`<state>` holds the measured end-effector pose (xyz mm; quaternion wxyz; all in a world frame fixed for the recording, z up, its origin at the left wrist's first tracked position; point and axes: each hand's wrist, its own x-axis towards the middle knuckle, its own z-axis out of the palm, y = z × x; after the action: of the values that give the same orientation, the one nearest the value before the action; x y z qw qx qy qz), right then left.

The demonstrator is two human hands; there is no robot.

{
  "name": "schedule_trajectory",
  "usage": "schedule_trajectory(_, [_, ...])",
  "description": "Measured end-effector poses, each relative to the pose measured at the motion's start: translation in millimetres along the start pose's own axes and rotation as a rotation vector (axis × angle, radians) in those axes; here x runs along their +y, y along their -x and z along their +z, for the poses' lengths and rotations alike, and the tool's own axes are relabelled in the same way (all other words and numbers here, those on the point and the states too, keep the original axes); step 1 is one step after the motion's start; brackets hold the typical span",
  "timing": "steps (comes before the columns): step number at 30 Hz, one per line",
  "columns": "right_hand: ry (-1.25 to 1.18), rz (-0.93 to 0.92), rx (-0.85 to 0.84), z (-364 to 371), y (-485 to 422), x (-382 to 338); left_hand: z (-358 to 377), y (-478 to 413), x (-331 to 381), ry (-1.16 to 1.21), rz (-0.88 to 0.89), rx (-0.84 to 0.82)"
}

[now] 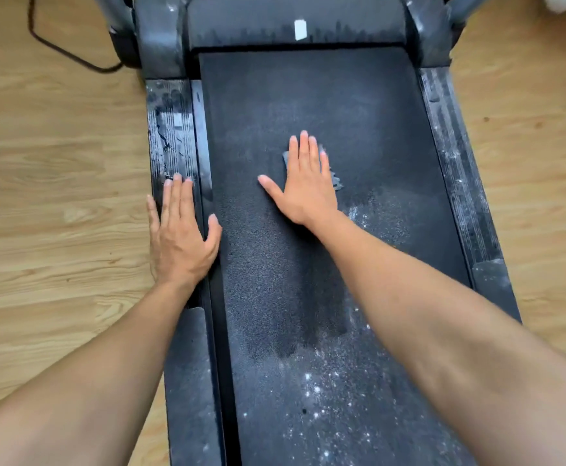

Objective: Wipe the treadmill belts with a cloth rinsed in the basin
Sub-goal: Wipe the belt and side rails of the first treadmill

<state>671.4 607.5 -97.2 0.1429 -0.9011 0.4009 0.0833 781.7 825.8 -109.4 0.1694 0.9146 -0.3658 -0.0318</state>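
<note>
The right hand (305, 183) lies flat, fingers straight, pressing a grey cloth (337, 181) onto the middle of the treadmill belt (274, 280) — white specks scatter nearby. The left hand (180, 237) rests flat, released, on the left side rail (170, 129).

Cloth (334, 179) on belt (308, 264) (mid-width), side rails (174, 129) flanking
</note>
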Motion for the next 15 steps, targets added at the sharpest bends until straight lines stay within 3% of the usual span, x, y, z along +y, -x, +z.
schedule_trajectory(5, [-0.002,0.012,-0.012,30.6,125.6,22.6,4.5,28.2,20.3,-0.161,-0.024,-0.037])
schedule_trajectory(10, [0.031,0.127,-0.091,61.3,267.4,48.3,1.7,26.2,20.7,-0.173,-0.031,-0.028])
schedule_trajectory(15, [0.079,0.062,-0.026,51.0,181.5,43.9,5.3,25.9,22.3,-0.172,-0.034,-0.002])
